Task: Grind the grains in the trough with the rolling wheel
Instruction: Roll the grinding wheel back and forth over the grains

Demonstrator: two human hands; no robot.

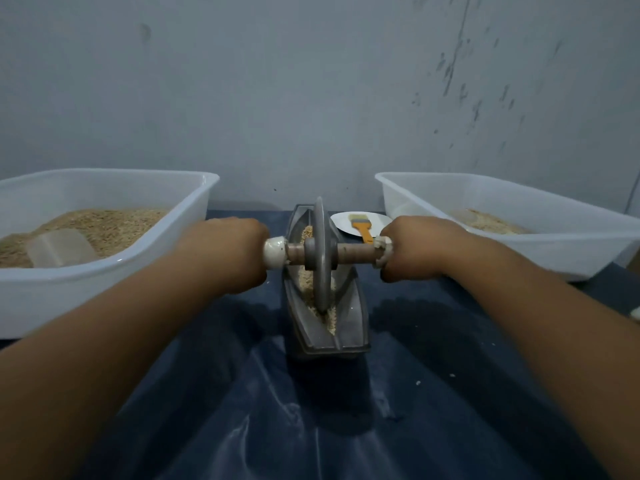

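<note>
A grey boat-shaped metal trough (353,327) lies lengthwise in front of me on the dark blue cover. Tan grains (331,322) line its groove. The grey rolling wheel (322,258) stands upright in the groove near the trough's middle, on a wooden axle (356,252) with white-wrapped ends. My left hand (225,252) grips the axle's left end and my right hand (420,249) grips its right end, one on each side of the trough. The fingers of both hands are hidden under the handles.
A white tub (104,271) of tan grain with a clear scoop (60,247) stands on the left. A second white tub (588,244) with paler ground material stands on the right. Behind the trough a white plate (346,223) holds an orange-handled brush (363,230). A grey wall rises behind.
</note>
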